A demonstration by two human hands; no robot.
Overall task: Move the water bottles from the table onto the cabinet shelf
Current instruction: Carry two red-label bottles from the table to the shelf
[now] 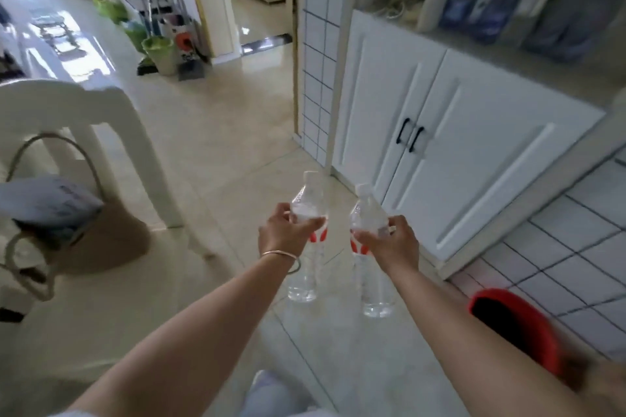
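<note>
The left hand (286,234) grips the left bottle (306,240) by its upper body, fingers (313,223) curled round it. The right hand (393,242) holds the right bottle (369,247) the same way. Both bottles hang upright, side by side and apart, above the floor (210,145). The white cabinet (457,152) stands right and beyond them, its doors closed, the shelf (559,78) above it at far right. A desk (67,54) lies far left.

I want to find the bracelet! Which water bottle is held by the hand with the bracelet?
The left water bottle, held by the left hand; a thin bracelet circles that wrist. The right water bottle is in the right hand, whose wrist is bare.
</note>
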